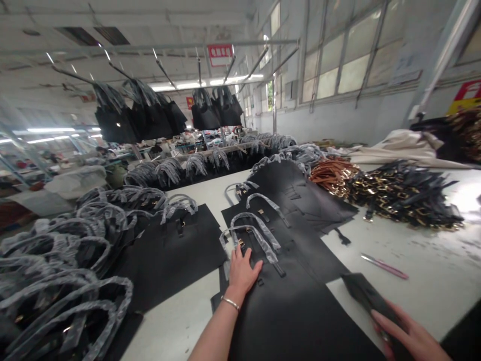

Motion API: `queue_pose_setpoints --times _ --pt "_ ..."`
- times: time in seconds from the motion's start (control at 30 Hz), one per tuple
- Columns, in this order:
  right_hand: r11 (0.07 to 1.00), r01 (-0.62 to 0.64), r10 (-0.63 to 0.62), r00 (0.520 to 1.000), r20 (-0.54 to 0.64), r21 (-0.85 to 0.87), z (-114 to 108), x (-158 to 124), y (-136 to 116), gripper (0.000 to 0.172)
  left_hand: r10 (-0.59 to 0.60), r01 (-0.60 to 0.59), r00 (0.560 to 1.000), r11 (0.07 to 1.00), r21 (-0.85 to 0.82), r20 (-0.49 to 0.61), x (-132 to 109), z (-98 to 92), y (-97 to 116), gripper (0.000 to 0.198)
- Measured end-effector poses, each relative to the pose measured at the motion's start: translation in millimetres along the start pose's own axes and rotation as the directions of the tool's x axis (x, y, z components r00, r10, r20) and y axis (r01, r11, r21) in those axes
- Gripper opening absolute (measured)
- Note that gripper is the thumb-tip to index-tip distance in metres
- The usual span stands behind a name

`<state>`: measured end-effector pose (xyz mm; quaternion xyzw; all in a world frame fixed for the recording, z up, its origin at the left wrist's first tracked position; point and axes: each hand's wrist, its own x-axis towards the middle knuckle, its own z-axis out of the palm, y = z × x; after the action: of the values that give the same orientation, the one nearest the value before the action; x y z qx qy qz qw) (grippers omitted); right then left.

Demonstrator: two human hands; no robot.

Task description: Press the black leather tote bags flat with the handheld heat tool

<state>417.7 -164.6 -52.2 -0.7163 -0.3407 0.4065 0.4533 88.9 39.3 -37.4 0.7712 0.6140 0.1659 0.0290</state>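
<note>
My left hand lies flat with fingers spread on a black leather bag panel, just below a handle wrapped in grey plastic. The handle's metal fittings show by my fingertips. My right hand grips a smaller dark leather piece at the panel's right side, and its lower end is hidden by my fingers. Pink-handled scissors lie on the white table to the upper left of my right hand, out of reach of neither finger.
Black panels with wrapped handles pile up on the white worktable to my left. A heap of black straps with gold buckles and tan straps lie ahead on the right. Black bags hang overhead.
</note>
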Motion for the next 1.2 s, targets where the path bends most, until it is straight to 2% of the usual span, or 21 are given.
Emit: queue_pose_setpoints --times 0.1,0.23,0.33,0.4,0.47,0.57,0.67,0.83,0.9,0.97,1.07,1.13,1.2 --pt "0.994 -0.033 0.026 0.997 0.068 0.107 -2.4 -11.4 -19.7 0.071 0.033 -0.033 0.999 0.999 -0.01 0.02 -32.2 -3.0 7.1 0.057" --pt "0.998 -0.069 0.07 0.974 0.214 -0.013 -7.6 -17.7 -44.7 0.067 0.084 -0.081 0.994 0.996 -0.039 0.076 -79.1 -10.7 22.8 0.058" --pt "0.992 -0.069 0.104 0.929 0.355 -0.109 -9.0 -16.9 -67.5 0.06 0.091 -0.088 0.992 0.996 -0.034 0.086 -110.1 -16.2 39.4 0.053" --pt "0.98 -0.1 0.164 0.895 0.415 -0.172 -7.2 -12.4 -83.4 0.053 0.172 -0.165 0.981 0.983 -0.075 0.094 -126.6 -15.9 50.3 0.052" --pt "0.964 -0.132 0.226 0.865 0.448 -0.23 -3.0 -4.1 -97.6 0.046 0.289 -0.271 0.95 0.951 -0.15 0.12 -139.0 -13.1 58.8 0.053" --pt "0.951 -0.162 0.274 0.836 0.476 -0.263 4.6 11.9 -111.8 0.039 0.356 -0.322 0.923 0.923 -0.213 0.147 -148.4 -9.6 64.9 0.053" --pt "0.946 -0.181 0.296 0.819 0.49 -0.269 4.8 22.4 -116.4 0.038 0.343 -0.307 0.929 0.925 -0.226 0.14 -149.5 -11.0 65.0 0.052" --pt "0.912 -0.226 0.382 0.773 0.506 -0.343 -8.9 23.1 -115.2 0.045 0.347 -0.306 0.927 0.92 -0.246 0.143 -147.8 -12.2 63.5 0.053" --pt "0.908 -0.232 0.392 0.762 0.515 -0.348 -5.3 24.2 -116.9 0.045 0.349 -0.308 0.927 0.919 -0.246 0.14 -147.8 -11.4 63.5 0.052" --pt "0.922 -0.198 0.353 0.783 0.512 -0.332 4.9 27.3 -120.3 0.042 0.349 -0.31 0.927 0.919 -0.244 0.137 -147.9 -11.3 63.5 0.052" --pt "0.954 -0.102 0.226 0.862 0.453 -0.283 16.2 30.5 -126.3 0.037 0.346 -0.307 0.928 0.921 -0.24 0.14 -148.2 -12.7 63.3 0.052" --pt "0.964 -0.066 0.166 0.906 0.39 -0.258 11.8 27.9 -129.0 0.037 0.345 -0.307 0.928 0.923 -0.233 0.144 -148.4 -13.8 63.2 0.053" --pt "0.96 -0.072 0.175 0.908 0.38 -0.271 -0.9 20.8 -128.8 0.04 0.347 -0.313 0.927 0.925 -0.217 0.144 -148.8 -14.3 63.0 0.053"
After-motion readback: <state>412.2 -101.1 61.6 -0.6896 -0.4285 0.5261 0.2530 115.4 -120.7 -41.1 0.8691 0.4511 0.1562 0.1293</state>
